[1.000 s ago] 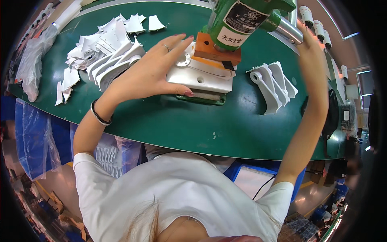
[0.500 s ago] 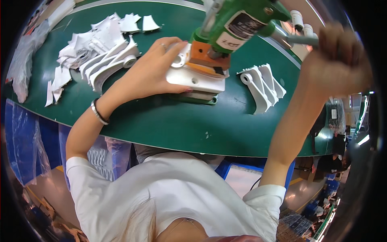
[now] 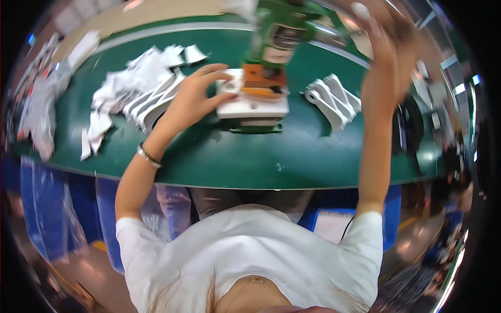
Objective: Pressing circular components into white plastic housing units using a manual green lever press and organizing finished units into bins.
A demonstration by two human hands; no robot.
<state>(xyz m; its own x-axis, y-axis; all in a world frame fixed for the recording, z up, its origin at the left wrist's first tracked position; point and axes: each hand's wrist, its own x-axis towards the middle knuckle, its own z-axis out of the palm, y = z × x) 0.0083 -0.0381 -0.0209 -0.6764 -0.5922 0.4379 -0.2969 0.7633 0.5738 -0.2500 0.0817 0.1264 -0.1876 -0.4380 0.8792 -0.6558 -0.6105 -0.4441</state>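
Note:
A green hand press (image 3: 282, 39) stands at the far middle of the table, with an orange block (image 3: 263, 76) under its head. Below that sits a white fixture block (image 3: 254, 107) with a round, holed part at its left end. My left hand (image 3: 194, 99) is beside that end, its thumb and fingers spread apart with the tips at the block's edge. Up at the right, my right hand (image 3: 389, 49) is raised by the press's lever (image 3: 329, 32). Motion smears its fingers, so their grip does not show.
Several curved white plastic parts (image 3: 148, 107) lie left of my left hand, beside a pile of white pieces (image 3: 130, 75). Another ribbed white part (image 3: 334, 101) rests right of the press. Clear plastic bags (image 3: 44, 117) are at the table's left edge.
My left hand has drawn back a little from the white block and loosened its fingers. My right hand has gone up and away from me. The whole view has shifted slightly.

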